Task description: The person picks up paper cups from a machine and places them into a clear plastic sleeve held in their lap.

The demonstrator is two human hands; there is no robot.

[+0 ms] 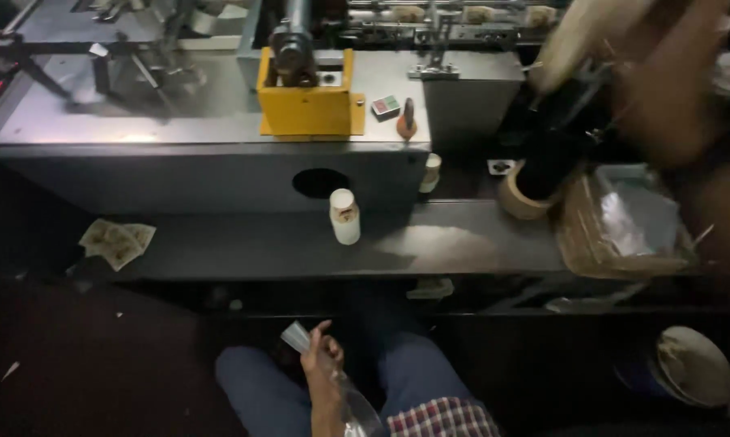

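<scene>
Over your lap, below the machine shelf (pixel 300 251) | your left hand (pixel 323 364) pinches a clear plastic sleeve (pixel 344 396), still empty | your right hand (pixel 664 89) is raised, blurred, grip unreadable | white bottle (pixel 344 216) untouched.

The low worktop (pixel 243 247) lay mostly bare, so a hand could pass along its left and middle stretch. A small white bottle (pixel 344 216) stood upright near the middle, with open room on both sides. At the far left edge lay some loose paper labels (pixel 116 241). The right end was crowded by a tape roll (pixel 517 198) and a clear plastic bag (pixel 624 222), just beside each other. Behind, the grey machine wall (pixel 178 178) closed off the back.
</scene>
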